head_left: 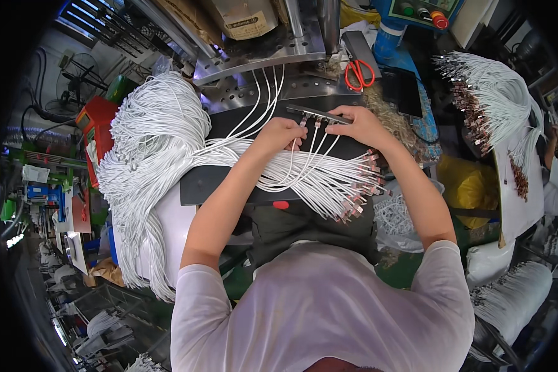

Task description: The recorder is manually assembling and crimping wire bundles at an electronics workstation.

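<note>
In front of the machine my right hand (363,128) grips the right end of a narrow dark metal bar (319,116), thumb below and fingers above. My left hand (281,134) is closed in a pinch at the bar's left end, apparently on a white cable's plug; the fingertips hide most of it. Several white cables (316,139) hang from the bar by their metal plugs. Under both hands a thick bundle of white cables (279,173) lies across a black work surface (198,186), its metal plug ends (359,192) fanned to the right.
A large heap of white cables (158,118) rises at the left. Behind my hands stands a perforated metal machine plate (260,59). Red-handled scissors (359,75) lie beyond my right hand. More cables (496,99) drape over a board at the right, near a yellow bag (468,186).
</note>
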The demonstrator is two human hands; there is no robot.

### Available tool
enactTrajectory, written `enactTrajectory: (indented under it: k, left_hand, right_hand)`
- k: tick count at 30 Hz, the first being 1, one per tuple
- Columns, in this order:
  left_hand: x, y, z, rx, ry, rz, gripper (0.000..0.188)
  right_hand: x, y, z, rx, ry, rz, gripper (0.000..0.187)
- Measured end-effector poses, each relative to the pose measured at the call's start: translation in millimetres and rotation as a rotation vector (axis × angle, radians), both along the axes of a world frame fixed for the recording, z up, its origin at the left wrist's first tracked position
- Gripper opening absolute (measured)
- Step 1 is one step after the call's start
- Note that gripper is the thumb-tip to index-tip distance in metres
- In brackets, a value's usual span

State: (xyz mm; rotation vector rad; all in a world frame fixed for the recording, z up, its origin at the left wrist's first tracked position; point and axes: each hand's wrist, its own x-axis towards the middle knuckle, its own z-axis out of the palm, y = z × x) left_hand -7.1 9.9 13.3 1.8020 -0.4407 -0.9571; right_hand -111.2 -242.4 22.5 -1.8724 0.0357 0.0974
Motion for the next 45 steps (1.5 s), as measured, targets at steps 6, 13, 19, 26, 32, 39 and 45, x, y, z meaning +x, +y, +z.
enactTrajectory:
  k: [6,13,19,26,32,39,45]
  left_hand:
    - [-11,-10,14,0.159,-0.188,-0.045,0.03]
    - [5,16,48,0.167,-0.738,0.158,0.033]
    - [65,8,30,-0.144,-0.274,0.63,0.051]
    - [64,29,36,-0.207,0.299,0.389,0.048]
    - [16,47,86,-0.148,-0.113,0.114,0.032]
    - [57,216,170,-0.247,-0.993,0.725,0.041]
    - [-11,163,90,0.287,-1.006,0.657,0.024]
  right_hand:
    - [-3,3,15,-0.142,0.005,0.088,0.037]
    - [36,8,6,-0.743,-0.532,-0.157,0.023]
    - [176,19,-20,-0.731,-0.934,-0.32,0.028]
    - [291,-3,-44,-0.714,-0.807,-0.37,0.024]
    - [290,-8,-43,-0.695,-0.765,-0.331,0.027]
    - [235,14,-15,-0.605,-0.675,-0.214,0.032]
    - [114,26,-13,-0.774,-0.581,-0.145,0.034]
